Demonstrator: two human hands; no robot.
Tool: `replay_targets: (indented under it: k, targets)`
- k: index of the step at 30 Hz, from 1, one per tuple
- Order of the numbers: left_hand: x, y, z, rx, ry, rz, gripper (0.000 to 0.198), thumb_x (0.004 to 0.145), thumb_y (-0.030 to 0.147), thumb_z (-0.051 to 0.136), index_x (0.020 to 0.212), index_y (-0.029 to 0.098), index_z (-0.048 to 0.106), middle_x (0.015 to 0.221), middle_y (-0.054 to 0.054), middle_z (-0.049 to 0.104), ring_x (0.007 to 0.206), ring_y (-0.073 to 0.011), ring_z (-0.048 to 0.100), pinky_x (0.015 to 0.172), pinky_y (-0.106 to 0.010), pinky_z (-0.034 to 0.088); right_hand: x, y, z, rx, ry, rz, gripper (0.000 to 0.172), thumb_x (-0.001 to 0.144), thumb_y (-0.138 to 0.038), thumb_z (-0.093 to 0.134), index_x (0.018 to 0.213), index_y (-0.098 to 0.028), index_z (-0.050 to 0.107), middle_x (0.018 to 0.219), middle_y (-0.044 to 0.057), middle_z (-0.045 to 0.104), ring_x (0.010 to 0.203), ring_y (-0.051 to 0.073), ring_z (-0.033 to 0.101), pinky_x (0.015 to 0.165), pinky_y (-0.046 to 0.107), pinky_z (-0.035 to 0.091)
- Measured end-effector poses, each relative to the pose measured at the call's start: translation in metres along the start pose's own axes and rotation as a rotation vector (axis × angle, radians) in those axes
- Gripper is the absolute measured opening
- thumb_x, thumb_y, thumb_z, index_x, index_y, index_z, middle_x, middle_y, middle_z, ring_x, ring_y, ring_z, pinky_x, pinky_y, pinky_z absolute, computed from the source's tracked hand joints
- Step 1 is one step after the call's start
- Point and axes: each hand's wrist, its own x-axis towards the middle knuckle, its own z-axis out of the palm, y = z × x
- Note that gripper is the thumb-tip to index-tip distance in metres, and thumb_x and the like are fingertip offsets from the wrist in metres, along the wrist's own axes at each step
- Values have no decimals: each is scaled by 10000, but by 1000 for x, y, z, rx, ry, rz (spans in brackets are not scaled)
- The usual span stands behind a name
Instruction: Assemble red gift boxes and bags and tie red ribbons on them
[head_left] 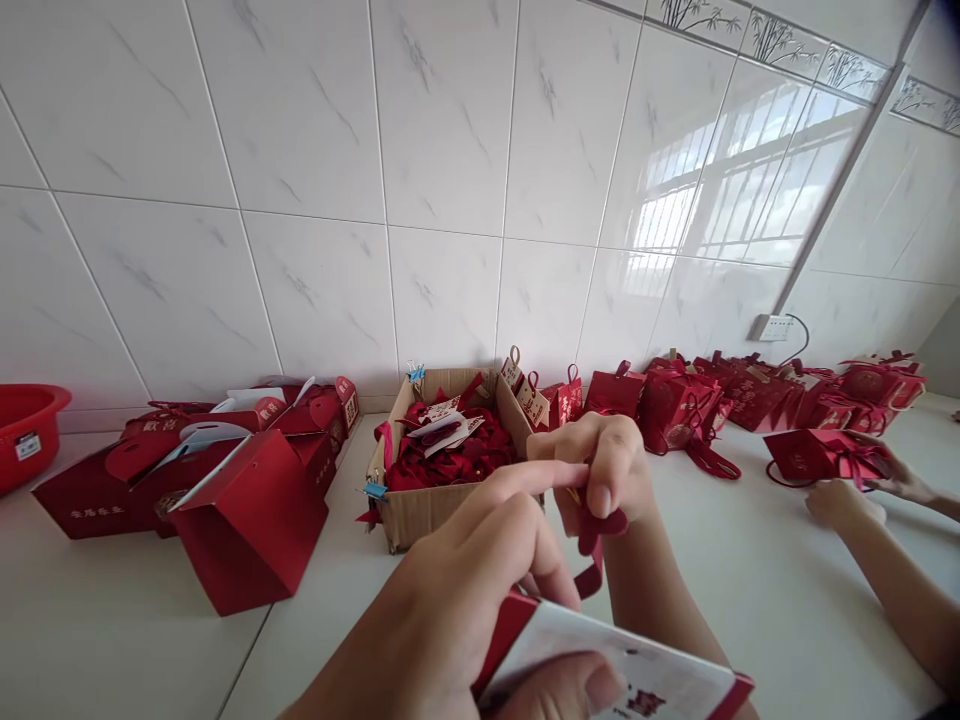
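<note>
At the bottom of the head view, my left hand grips a red gift box with a white face and a small red print. Its thumb lies across the white face, and its index finger reaches out to the other hand. Above the box, my right hand is closed, with its fingers pinched on a dark red ribbon. The ribbon hangs down toward the box; whether it is fixed there I cannot tell. Just beyond my hands stands a cardboard box full of red ribbons and several printed tags.
Several red gift boxes stand on the left beside a red plastic basin. More ribboned boxes line the tiled wall on the right. A co-worker's hands hold another red box at the far right.
</note>
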Motion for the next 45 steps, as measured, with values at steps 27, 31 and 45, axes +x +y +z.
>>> replay_targets:
  k: [27, 31, 45]
  targets:
    - [7, -9, 13, 158, 128, 71, 101, 804, 261, 668, 817, 235, 571, 1115, -40, 618, 932, -213, 668, 666, -245, 555, -4, -14, -3, -460, 167, -92, 48, 833, -255, 715, 837, -255, 763, 653, 6, 743, 514, 130, 655, 556, 300, 431]
    - [9, -24, 9, 243, 113, 104, 78, 845, 246, 622, 868, 253, 548, 1174, -51, 577, 1271, -264, 488, 848, -277, 530, -6, -14, -3, -572, 214, -21, 70, 820, -225, 724, 843, -273, 769, 685, 6, 751, 548, 145, 656, 618, 330, 438]
    - [-28, -111, 11, 38, 394, -134, 169, 847, 274, 642, 809, 212, 489, 924, -31, 632, 839, -172, 631, 725, -278, 516, -1, -9, -13, -172, 1121, 97, 117, 684, -294, 803, 767, -246, 735, 824, -13, 721, 761, 119, 661, 583, 213, 515]
